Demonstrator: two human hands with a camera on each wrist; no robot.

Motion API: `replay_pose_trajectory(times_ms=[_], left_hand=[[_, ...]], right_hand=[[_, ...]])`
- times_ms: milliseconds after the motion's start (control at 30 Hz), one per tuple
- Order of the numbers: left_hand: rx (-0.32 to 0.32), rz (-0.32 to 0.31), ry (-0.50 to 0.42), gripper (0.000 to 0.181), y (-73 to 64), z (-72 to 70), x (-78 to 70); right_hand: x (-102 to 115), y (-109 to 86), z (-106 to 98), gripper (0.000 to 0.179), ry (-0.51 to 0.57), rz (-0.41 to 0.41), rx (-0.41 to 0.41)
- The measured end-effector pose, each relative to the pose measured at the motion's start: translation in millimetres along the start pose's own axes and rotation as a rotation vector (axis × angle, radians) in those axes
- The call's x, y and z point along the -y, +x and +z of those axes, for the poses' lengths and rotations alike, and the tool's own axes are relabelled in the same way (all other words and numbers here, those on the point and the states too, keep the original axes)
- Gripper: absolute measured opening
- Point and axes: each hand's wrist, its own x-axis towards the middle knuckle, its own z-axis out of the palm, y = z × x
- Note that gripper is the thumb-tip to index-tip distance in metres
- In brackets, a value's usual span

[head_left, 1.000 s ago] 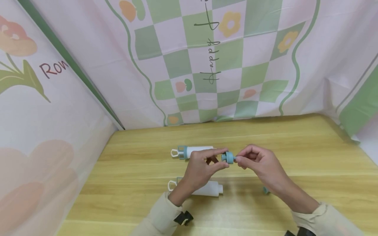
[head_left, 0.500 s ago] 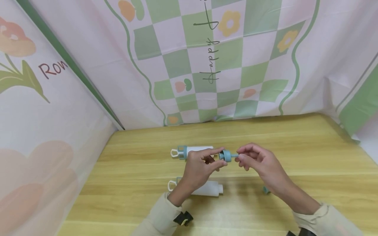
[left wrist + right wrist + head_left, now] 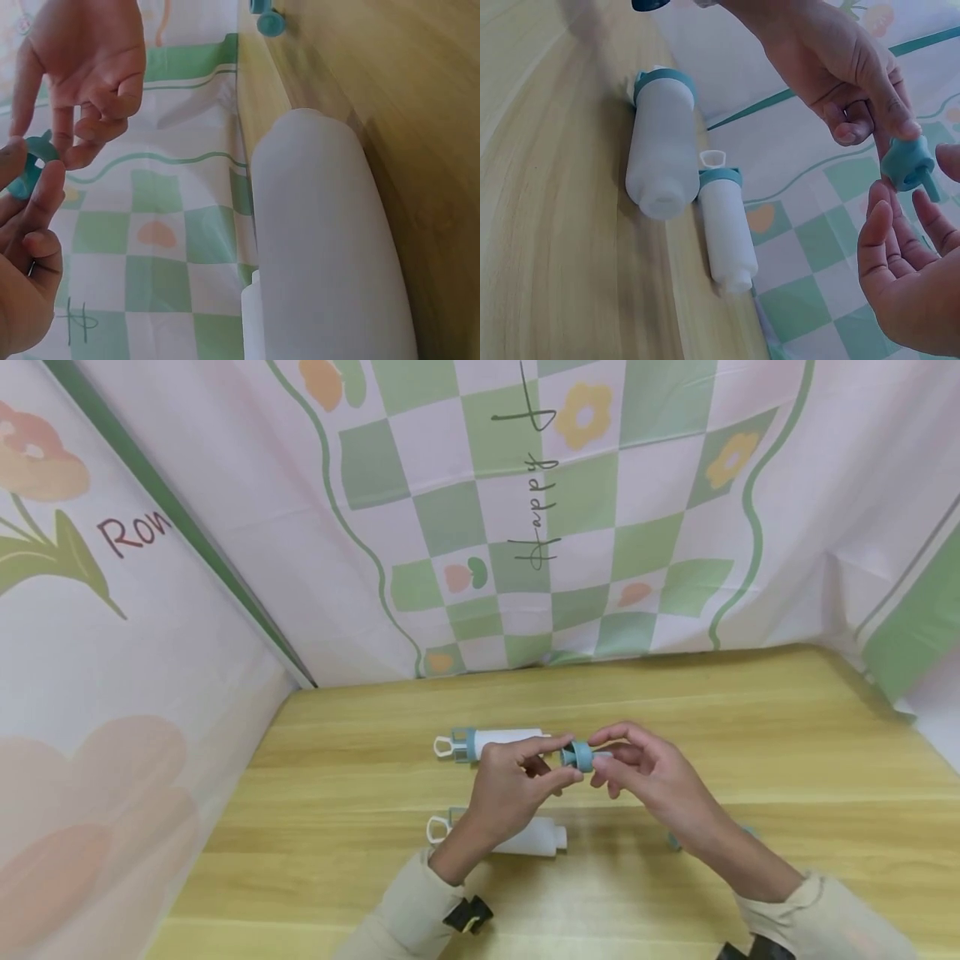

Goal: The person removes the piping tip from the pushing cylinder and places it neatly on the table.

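Above the table, my left hand [image 3: 510, 781] pinches a small teal cap-like piece [image 3: 577, 757] between thumb and fingertips. A thin stem [image 3: 928, 185] sticks out of it toward my right hand [image 3: 648, 772]. The right fingers are spread and loosely bent around the stem, with the fingertips right by the piece's side. In the right wrist view, the piece [image 3: 907, 163] shows a rounded body with an opening beside the stem. In the left wrist view, the left fingers partly cover it.
Two white bottle-like cylinders lie on the wooden table [image 3: 337, 793]: one farther back [image 3: 506, 743], one nearer [image 3: 532, 837] and partly behind the left wrist. Both have teal collars and white loops. Small teal parts [image 3: 271, 23] lie beneath the right forearm. Printed curtains hang behind.
The right fingers pinched the stem's end, and more of the stem came to show. Now they have loosened and moved left, up to the teal piece. The left hand has hardly moved.
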Motion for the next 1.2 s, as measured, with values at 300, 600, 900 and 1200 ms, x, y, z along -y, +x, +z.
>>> replay_pose_trajectory(times_ms=[300, 600, 900, 1200], left_hand=[[0.008, 0.035, 0.044, 0.034, -0.1, 2.6, -1.1], [0.002, 0.060, 0.106, 0.031, 2.4, 1.3, -2.8], [0.003, 0.018, 0.122, 0.030, 5.3, -4.1, -4.5], [0.012, -0.035, 0.160, 0.035, 7.5, -4.3, -6.7]], right_hand=[[-0.7, -0.3, 0.0, 0.025, -0.003, -0.004, 0.007], [-3.1, -1.6, -1.4, 0.025, 0.012, -0.024, 0.002], [-3.1, -2.8, -6.0, 0.025, 0.015, -0.027, -0.032], [-1.0, -4.2, -8.4, 0.024, 0.007, -0.028, -0.046]])
